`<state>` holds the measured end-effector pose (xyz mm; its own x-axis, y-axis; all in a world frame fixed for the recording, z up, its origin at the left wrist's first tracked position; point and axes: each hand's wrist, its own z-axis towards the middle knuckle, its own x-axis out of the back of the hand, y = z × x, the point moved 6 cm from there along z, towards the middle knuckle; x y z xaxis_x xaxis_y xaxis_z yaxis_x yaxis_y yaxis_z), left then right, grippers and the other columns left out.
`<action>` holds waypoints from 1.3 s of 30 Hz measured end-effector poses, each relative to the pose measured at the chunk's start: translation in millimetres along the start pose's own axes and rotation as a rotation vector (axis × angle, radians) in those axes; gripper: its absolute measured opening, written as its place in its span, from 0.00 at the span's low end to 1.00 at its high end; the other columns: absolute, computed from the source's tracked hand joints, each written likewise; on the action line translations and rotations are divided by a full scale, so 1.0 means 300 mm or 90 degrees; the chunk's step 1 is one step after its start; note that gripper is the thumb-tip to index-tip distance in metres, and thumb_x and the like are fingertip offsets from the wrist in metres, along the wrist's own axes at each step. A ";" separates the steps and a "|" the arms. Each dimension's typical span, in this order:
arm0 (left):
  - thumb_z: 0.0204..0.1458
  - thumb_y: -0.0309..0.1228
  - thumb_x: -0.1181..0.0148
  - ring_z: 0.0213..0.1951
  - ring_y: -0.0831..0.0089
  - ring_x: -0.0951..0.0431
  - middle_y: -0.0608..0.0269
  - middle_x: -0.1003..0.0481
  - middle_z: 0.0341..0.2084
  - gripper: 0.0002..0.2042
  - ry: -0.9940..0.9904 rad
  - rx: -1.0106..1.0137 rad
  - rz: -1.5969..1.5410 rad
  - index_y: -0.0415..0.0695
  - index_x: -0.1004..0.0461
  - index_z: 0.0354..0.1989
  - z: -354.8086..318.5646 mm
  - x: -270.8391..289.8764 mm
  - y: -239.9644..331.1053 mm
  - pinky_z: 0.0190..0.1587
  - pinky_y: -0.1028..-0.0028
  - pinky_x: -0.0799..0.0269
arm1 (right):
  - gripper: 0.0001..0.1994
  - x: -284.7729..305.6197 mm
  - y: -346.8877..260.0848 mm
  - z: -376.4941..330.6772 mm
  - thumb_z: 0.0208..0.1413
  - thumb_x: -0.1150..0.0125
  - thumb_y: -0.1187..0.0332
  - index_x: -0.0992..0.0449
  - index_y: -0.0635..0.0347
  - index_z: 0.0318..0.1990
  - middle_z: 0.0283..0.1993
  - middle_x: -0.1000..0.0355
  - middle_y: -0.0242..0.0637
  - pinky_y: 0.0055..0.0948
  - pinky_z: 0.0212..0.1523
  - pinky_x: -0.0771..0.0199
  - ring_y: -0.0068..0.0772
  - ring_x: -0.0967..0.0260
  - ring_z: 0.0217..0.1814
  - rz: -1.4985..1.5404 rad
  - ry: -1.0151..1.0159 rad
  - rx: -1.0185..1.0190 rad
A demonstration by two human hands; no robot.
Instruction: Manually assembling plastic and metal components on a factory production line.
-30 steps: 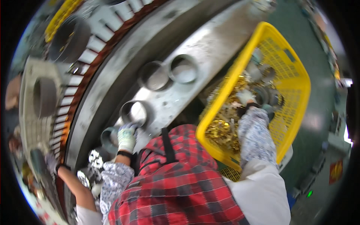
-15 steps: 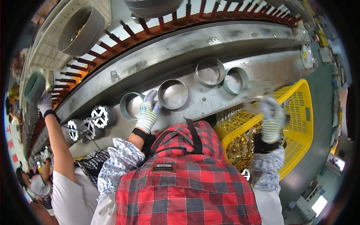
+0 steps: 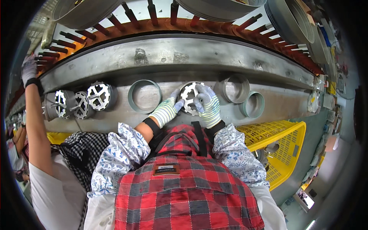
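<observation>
A slotted metal disc [image 3: 188,100] with a toothed rim and open spokes sits over the mouth of a round metal ring on the bench. My right hand [image 3: 208,106], in a striped glove, closes its fingers on the disc's right edge. From the left, my gloved left hand [image 3: 168,109] grips the side of that same ring. Beside it stands an open greenish ring [image 3: 145,96]. To the right are a grey metal ring [image 3: 235,88] and a smaller greenish ring [image 3: 253,104]. Further left, several rings hold similar slotted discs [image 3: 99,96].
A metal ledge [image 3: 161,57] runs behind the bench, with a row of dark upright rods [image 3: 152,14] beyond. Large grey cylinders [image 3: 289,21] stand there. A yellow basket [image 3: 297,143] with metal parts is at my right. A co-worker's arm [image 3: 36,126] reaches forward at far left.
My right hand has come from above the yellow basket to the ring, with the slotted disc. My left hand has moved onto that ring's side. The view has turned.
</observation>
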<state>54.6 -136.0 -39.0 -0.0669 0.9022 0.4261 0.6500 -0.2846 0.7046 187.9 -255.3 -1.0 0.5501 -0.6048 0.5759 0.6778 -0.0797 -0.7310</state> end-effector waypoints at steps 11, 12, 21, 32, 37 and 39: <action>0.62 0.40 0.53 0.51 0.46 0.26 0.34 0.28 0.49 0.30 0.022 -0.027 0.059 0.40 0.52 0.70 0.047 -0.017 -0.005 0.53 0.62 0.32 | 0.22 -0.030 0.012 -0.006 0.44 0.30 0.63 0.30 0.55 0.47 0.53 0.28 0.48 0.52 0.58 0.36 0.57 0.32 0.57 0.026 0.058 0.054; 0.62 0.40 0.53 0.51 0.46 0.26 0.34 0.28 0.49 0.30 0.020 -0.026 0.061 0.40 0.52 0.70 0.045 -0.008 0.010 0.53 0.62 0.32 | 0.26 -0.022 0.004 0.004 0.43 0.29 0.60 0.31 0.54 0.51 0.55 0.29 0.49 0.54 0.59 0.38 0.58 0.34 0.58 -0.019 0.068 0.060; 0.61 0.40 0.55 0.63 0.43 0.39 0.35 0.42 0.63 0.30 -0.003 -0.012 0.021 0.41 0.52 0.69 0.038 -0.008 0.071 0.65 0.62 0.43 | 0.17 -0.034 0.055 0.018 0.43 0.34 0.59 0.21 0.54 0.42 0.56 0.30 0.51 0.54 0.58 0.38 0.59 0.35 0.58 -0.074 0.010 -0.046; 0.59 0.31 0.51 0.59 0.41 0.34 0.32 0.36 0.57 0.30 0.045 -0.030 0.009 0.45 0.51 0.70 0.069 -0.029 0.034 0.61 0.60 0.39 | 0.12 -0.049 0.050 0.016 0.46 0.38 0.65 0.22 0.56 0.39 0.55 0.28 0.46 0.52 0.58 0.38 0.53 0.34 0.57 -0.118 0.009 -0.065; 0.60 0.33 0.52 0.60 0.42 0.36 0.34 0.39 0.59 0.29 0.025 -0.013 -0.005 0.44 0.52 0.70 0.081 -0.046 0.022 0.62 0.61 0.40 | 0.12 -0.047 0.062 0.012 0.46 0.38 0.65 0.22 0.56 0.40 0.54 0.28 0.47 0.52 0.58 0.37 0.54 0.34 0.57 -0.117 0.006 -0.068; 0.60 0.36 0.53 0.62 0.43 0.38 0.37 0.42 0.63 0.30 0.003 0.005 -0.005 0.43 0.52 0.70 0.083 -0.057 0.009 0.65 0.62 0.43 | 0.12 -0.050 0.064 0.007 0.46 0.38 0.65 0.22 0.56 0.40 0.53 0.28 0.47 0.52 0.58 0.37 0.54 0.33 0.57 -0.115 0.008 -0.069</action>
<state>76.3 -144.3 -58.3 -0.0766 0.9028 0.4233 0.6551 -0.2745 0.7039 193.6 -246.1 -23.0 0.4178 -0.5825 0.6973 0.7077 -0.2727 -0.6518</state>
